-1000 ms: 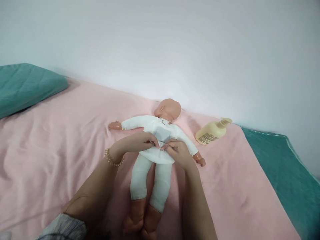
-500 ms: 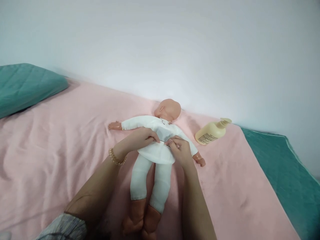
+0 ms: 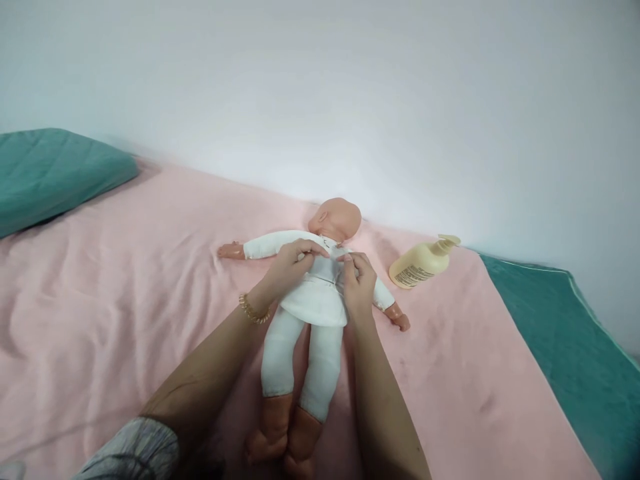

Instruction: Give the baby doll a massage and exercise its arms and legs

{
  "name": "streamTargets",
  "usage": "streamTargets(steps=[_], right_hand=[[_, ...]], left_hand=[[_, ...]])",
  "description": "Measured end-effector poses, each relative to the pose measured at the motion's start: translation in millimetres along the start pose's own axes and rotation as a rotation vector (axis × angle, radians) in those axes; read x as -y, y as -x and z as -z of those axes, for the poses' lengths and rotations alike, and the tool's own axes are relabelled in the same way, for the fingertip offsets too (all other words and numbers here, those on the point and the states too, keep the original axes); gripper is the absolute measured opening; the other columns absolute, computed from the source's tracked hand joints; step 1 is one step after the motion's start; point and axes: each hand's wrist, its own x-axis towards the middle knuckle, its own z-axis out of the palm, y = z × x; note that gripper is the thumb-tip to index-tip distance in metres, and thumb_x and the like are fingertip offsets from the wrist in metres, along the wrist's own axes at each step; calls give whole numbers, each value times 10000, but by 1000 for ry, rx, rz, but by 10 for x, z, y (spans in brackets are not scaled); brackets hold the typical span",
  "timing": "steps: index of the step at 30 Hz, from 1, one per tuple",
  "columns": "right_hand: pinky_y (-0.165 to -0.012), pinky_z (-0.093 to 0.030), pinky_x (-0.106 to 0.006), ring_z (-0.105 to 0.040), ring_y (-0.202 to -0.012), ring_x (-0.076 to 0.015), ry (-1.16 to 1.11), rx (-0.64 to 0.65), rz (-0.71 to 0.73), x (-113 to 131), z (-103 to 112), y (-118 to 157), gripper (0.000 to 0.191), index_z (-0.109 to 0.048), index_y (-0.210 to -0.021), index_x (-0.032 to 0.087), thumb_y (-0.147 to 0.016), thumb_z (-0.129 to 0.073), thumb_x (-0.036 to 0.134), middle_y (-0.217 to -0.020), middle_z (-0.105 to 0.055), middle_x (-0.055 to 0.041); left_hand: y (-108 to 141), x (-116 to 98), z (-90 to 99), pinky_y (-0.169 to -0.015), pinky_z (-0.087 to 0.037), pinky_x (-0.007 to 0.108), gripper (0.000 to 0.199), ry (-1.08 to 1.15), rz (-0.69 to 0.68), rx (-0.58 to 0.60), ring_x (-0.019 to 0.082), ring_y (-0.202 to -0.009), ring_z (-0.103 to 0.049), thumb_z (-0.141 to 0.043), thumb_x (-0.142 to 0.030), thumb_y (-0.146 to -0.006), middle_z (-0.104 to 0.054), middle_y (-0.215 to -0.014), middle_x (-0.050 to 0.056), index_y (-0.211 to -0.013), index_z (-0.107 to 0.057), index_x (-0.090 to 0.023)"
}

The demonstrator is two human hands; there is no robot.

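A baby doll (image 3: 315,303) in a white cloth body lies face down, arms spread, its bald head at the far end. A greyish patch (image 3: 325,269) shows on its back. Over the upper back, my left hand (image 3: 295,267) pinches one side of a thin pale flap (image 3: 340,253), a beaded bracelet on that wrist. My right hand (image 3: 361,283) is closed at the other side of this flap, fingers bent. What the flap is made of cannot be made out. Both hands rest close to the doll's cloth.
A pale yellow pump bottle (image 3: 419,264) leans to the right of the doll. Beneath lies a rumpled pink sheet (image 3: 150,267). Green padded fabric (image 3: 60,170) is at the left, with more green fabric (image 3: 565,333) at the right. A white wall (image 3: 320,100) stands behind.
Both hands have moved up the doll's back, from the waist seam toward the neck. The pale flap now shows between the fingers, and the grey patch lies below them.
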Motion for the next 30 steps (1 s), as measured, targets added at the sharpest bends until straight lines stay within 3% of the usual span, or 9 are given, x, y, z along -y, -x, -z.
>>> streamTargets(steps=[3, 7, 14, 18, 24, 30], right_hand=[[-871, -428, -371, -581, -935, -223, 74, -9, 40, -37, -69, -33, 264, -657, -830, 214, -937, -440, 320, -897, -661, -58], [-878, -413, -388, -564, -937, -236, 166, 48, 31, -77, -88, -24, 278, -653, -849, 209, -943, -417, 324, -905, -672, -73], [-699, -400, -315, -554, -738, -196, 242, 283, -96, -88, -110, -175, 285, -625, -643, 214, -871, -474, 297, -742, -654, -42], [-691, -392, -305, -528, -711, -191, 305, 205, -84, -82, -180, -213, 284, -598, -612, 217, -854, -458, 264, -713, -636, -43], [-865, -418, -371, -564, -918, -237, 187, 54, -18, -76, -192, -132, 269, -607, -732, 217, -908, -411, 273, -855, -656, -75], [-854, -434, -357, -571, -901, -216, 75, 105, 3, -68, -168, -117, 182, -593, -830, 221, -923, -456, 296, -887, -641, -49]], left_hand=[[-25, 50, -59, -974, -454, 358, 322, -102, -83, -59, 195, -1056, -613, -435, -99, -830, -717, -1059, 23, -986, -696, -204], [-48, 93, -92, -995, -445, 387, 298, -233, -78, -23, 205, -1061, -607, -431, -122, -869, -715, -1073, 35, -1019, -676, -200], [-104, 130, -109, -990, -457, 393, 325, -315, -11, 95, 203, -1017, -633, -402, -101, -843, -730, -1034, 26, -940, -697, -198], [-100, 152, -98, -978, -466, 373, 330, -294, -12, 79, 192, -1015, -637, -402, -99, -847, -730, -1042, 18, -941, -701, -204], [-87, 168, -109, -956, -451, 368, 309, -339, -143, 28, 188, -981, -635, -415, -86, -861, -731, -1005, 24, -933, -697, -191], [-81, 194, -120, -1018, -392, 387, 296, -425, -210, -14, 201, -1099, -578, -432, -95, -876, -709, -1098, 21, -981, -683, -210]])
